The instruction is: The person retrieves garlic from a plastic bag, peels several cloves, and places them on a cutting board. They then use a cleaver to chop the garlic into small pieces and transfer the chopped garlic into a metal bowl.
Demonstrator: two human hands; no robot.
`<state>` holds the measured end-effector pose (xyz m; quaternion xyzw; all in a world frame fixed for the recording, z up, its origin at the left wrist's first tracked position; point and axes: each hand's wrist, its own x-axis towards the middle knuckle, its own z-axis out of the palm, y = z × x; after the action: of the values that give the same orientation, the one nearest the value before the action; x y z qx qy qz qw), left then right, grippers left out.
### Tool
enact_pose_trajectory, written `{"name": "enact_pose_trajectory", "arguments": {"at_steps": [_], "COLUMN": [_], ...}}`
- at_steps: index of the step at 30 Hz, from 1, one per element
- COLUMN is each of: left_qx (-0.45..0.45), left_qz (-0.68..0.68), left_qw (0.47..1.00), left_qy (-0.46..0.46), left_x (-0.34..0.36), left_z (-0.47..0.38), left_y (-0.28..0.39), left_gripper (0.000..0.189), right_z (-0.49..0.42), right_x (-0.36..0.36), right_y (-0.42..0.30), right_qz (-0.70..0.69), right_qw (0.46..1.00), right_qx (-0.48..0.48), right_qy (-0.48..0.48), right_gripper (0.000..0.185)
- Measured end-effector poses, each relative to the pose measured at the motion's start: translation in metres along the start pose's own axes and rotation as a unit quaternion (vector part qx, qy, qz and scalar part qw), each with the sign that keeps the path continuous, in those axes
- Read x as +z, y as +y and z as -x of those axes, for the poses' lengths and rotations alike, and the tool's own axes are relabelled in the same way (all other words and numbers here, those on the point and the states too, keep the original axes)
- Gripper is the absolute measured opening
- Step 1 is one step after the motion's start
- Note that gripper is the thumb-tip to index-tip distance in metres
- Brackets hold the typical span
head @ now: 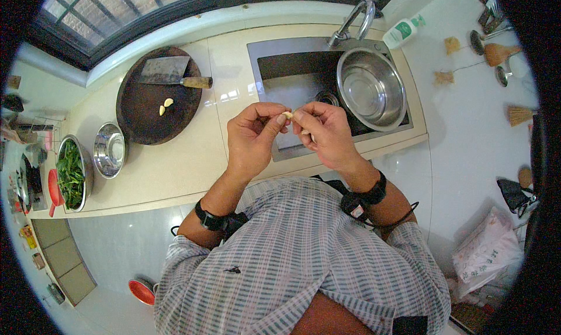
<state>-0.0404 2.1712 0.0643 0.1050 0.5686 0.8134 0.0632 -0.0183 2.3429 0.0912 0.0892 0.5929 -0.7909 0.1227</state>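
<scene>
My left hand (256, 135) and my right hand (326, 133) meet in front of the sink, pinching a small garlic clove (287, 115) between their fingertips. Another pale piece, perhaps garlic or its skin, is tucked in the fingers of my right hand. To the left, two peeled garlic cloves (168, 102) lie on a round dark wooden chopping board (140, 120). A cleaver (164, 70) with a wooden handle rests on the board's upper part, its handle reaching past the right edge.
A steel basin (371, 89) stands tilted in the sink (280, 45) under the faucet (363, 17). A soap bottle (399, 33) is behind it. Left of the board are a steel bowl (109, 150), a bowl of green leafy vegetables (71, 175) and a red-handled utensil (54, 188).
</scene>
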Motion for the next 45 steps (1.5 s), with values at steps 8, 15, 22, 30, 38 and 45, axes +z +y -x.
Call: {"name": "enact_pose_trajectory", "arguments": {"at_steps": [8,15,22,30,38,45], "left_qx": [0.049,0.068,-0.061,-0.062,-0.138,-0.197], "left_qz": [-0.145,-0.187,-0.014,-0.01,0.083,0.247], "left_qw": [0.988,0.98,0.998,0.997,0.985,0.947], "left_qy": [0.0,-0.008,-0.019,-0.043,-0.061,-0.056], "left_x": [0.002,0.007,0.013,0.013,-0.004,-0.025], "left_z": [0.001,0.0,0.003,0.001,-0.006,-0.005], "left_y": [-0.001,0.0,-0.003,0.002,0.003,-0.001], "left_gripper": [0.009,0.006,0.009,0.017,0.018,0.025], "right_z": [0.001,0.0,0.007,0.008,0.011,0.017], "right_x": [-0.004,-0.01,-0.011,-0.015,-0.015,-0.015], "right_y": [0.004,0.01,0.01,0.009,0.011,0.004], "right_qz": [0.031,0.118,-0.073,0.009,0.14,0.044], "right_qw": [0.999,0.99,0.997,0.997,0.98,0.997], "right_qx": [-0.025,-0.07,-0.029,-0.073,-0.14,-0.063], "right_qy": [0.012,0.025,0.006,-0.012,0.025,0.014], "right_gripper": [0.017,0.016,0.013,0.013,0.013,0.012]}}
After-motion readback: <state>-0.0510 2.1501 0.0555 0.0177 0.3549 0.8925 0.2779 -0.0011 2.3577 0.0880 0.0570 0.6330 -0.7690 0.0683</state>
